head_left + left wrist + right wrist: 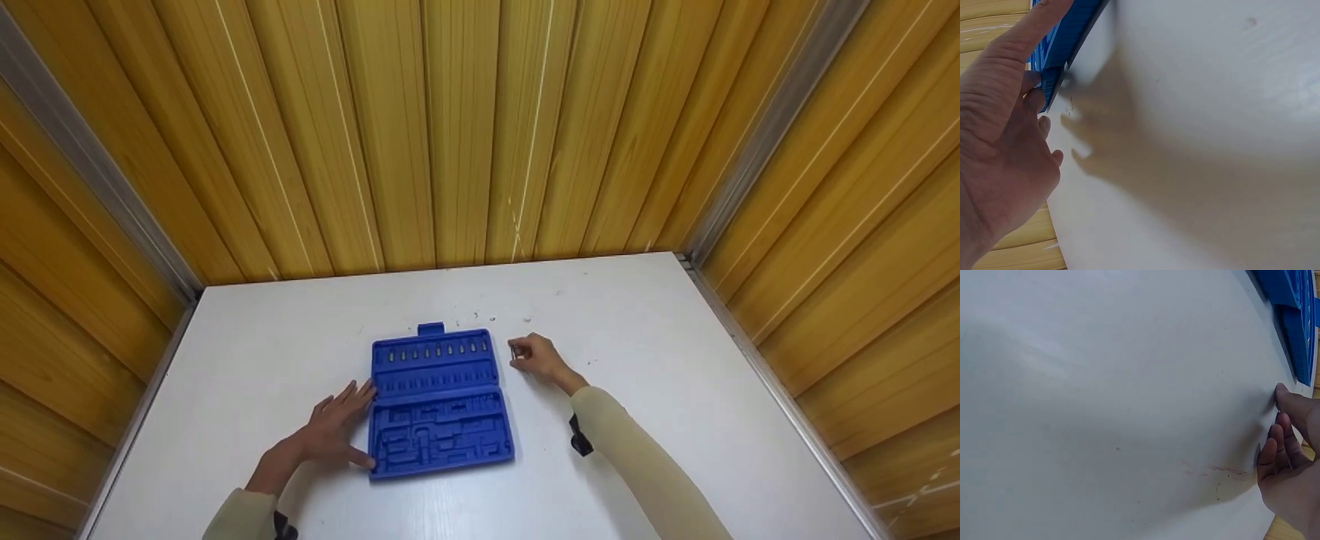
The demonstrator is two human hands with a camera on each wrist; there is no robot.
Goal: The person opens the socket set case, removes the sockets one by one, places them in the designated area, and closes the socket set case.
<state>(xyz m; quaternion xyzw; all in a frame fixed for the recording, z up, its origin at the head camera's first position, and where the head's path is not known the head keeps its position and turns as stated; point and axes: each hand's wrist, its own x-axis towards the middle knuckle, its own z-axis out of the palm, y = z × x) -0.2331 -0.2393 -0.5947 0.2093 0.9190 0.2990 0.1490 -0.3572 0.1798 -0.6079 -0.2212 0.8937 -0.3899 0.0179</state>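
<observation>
A blue plastic tool case [442, 390] lies unfolded flat on the white table, its moulded slots facing up. Several small metal bits [427, 352] stand in a row in its far half; the near half shows bare moulded recesses. My left hand [334, 427] rests against the case's left edge, fingers spread and thumb at the near corner. Just right of the far half, my right hand [541, 358] pinches a small metal bit [515, 351] between thumb and fingers; its exact shape is too small to tell. In the right wrist view the fingers [1278, 439] hide it.
The white table [637, 322] carries small marks or specks beyond the case. Yellow wood-patterned walls [457, 135] with grey metal corner strips [757, 150] enclose the back and sides. The case's latch tab [431, 328] sticks out at its far edge.
</observation>
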